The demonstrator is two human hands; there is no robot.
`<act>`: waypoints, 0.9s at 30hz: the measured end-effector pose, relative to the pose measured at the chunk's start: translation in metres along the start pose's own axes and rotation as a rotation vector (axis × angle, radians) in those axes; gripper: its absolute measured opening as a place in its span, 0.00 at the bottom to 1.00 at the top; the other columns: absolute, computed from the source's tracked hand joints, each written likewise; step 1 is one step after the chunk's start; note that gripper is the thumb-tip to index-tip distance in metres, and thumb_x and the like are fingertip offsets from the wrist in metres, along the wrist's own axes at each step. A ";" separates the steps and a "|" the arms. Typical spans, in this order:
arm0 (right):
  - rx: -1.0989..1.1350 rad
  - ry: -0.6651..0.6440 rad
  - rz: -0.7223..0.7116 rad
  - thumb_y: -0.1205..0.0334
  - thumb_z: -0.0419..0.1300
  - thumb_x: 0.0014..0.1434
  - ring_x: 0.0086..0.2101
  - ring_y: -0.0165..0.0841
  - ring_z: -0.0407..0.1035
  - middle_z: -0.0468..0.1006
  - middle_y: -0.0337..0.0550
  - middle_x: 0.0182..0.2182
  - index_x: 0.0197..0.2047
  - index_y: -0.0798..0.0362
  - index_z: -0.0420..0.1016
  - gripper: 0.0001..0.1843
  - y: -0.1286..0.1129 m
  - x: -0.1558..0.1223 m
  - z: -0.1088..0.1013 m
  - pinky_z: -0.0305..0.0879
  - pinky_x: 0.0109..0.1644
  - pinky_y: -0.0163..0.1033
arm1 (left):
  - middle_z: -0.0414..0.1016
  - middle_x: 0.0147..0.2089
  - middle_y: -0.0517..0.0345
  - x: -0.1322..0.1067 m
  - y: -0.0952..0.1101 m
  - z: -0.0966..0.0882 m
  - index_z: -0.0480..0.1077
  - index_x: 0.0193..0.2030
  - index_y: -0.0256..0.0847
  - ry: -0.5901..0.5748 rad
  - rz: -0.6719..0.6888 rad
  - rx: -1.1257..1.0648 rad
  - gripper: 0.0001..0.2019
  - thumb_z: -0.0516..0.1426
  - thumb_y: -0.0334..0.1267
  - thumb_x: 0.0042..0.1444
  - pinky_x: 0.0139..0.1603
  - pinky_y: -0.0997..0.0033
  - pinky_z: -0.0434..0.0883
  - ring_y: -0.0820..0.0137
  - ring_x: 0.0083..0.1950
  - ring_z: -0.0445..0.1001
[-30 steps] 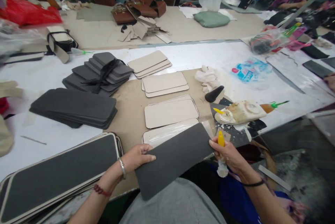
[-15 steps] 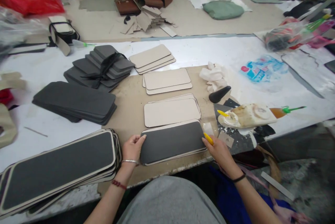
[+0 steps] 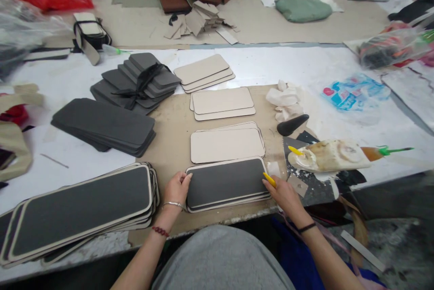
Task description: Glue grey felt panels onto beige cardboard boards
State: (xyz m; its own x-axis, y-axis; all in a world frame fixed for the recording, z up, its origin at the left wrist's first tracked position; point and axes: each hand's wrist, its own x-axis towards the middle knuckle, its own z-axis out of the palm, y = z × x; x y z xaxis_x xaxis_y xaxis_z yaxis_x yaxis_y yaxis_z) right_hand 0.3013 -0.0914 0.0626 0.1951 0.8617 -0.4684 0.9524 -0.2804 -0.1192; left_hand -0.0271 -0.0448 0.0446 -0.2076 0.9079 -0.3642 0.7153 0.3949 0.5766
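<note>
A dark grey rounded panel [image 3: 227,181] lies on a slightly larger beige panel, whose pale border shows around it; more panels are stacked beneath. My left hand [image 3: 176,189] is closed at the left end, thumb and finger pinching the edge. At the right end, my right hand [image 3: 286,197] grips a yellow plastic stick [image 3: 269,180], its fingertips touching the panel's edge. Beige panels [image 3: 227,145] lie just beyond, with further beige panels [image 3: 224,100] behind them. A stack of bordered grey panels [image 3: 84,211] is left of my left hand.
Loose dark grey panels [image 3: 105,125] and a tied bundle of grey panels [image 3: 139,80] lie at left. To the right are a glue-smeared container [image 3: 334,154] with another yellow stick [image 3: 295,150], a black handle-like piece [image 3: 292,124] and crumpled white paper [image 3: 284,98]. The table edge runs before me.
The dark grey panel has shifted slightly on the beige one, so the beige border now shows on more sides. Both hands stay at its ends. The whole view has shifted a little.
</note>
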 end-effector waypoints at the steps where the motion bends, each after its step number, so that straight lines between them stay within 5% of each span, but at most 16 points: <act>1: -0.005 -0.004 0.000 0.51 0.45 0.61 0.30 0.36 0.70 0.75 0.44 0.27 0.37 0.51 0.71 0.18 0.000 0.001 0.001 0.55 0.30 0.36 | 0.67 0.20 0.62 0.000 0.000 0.000 0.64 0.22 0.42 0.002 0.006 0.015 0.14 0.50 0.48 0.50 0.27 0.72 0.58 0.70 0.25 0.65; 16: -0.034 -0.067 0.011 0.49 0.41 0.62 0.31 0.40 0.71 0.74 0.46 0.26 0.41 0.53 0.70 0.21 0.007 0.010 0.007 0.58 0.30 0.38 | 0.67 0.24 0.61 -0.010 -0.009 0.007 0.64 0.29 0.41 0.126 -0.069 -0.121 0.11 0.56 0.46 0.47 0.32 0.70 0.64 0.69 0.27 0.67; 27: -0.020 -0.060 0.055 0.52 0.44 0.62 0.34 0.38 0.71 0.76 0.49 0.31 0.42 0.54 0.69 0.19 0.000 0.006 0.005 0.58 0.33 0.36 | 0.67 0.35 0.52 -0.027 -0.017 0.013 0.69 0.38 0.37 0.152 0.050 -0.050 0.14 0.54 0.44 0.47 0.42 0.60 0.69 0.65 0.32 0.68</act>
State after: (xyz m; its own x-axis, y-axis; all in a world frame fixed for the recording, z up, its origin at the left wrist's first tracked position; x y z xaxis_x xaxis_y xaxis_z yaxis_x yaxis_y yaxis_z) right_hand 0.3010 -0.0879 0.0556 0.2335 0.8179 -0.5258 0.9453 -0.3176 -0.0743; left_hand -0.0250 -0.0773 0.0352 -0.2742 0.9358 -0.2217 0.6940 0.3521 0.6280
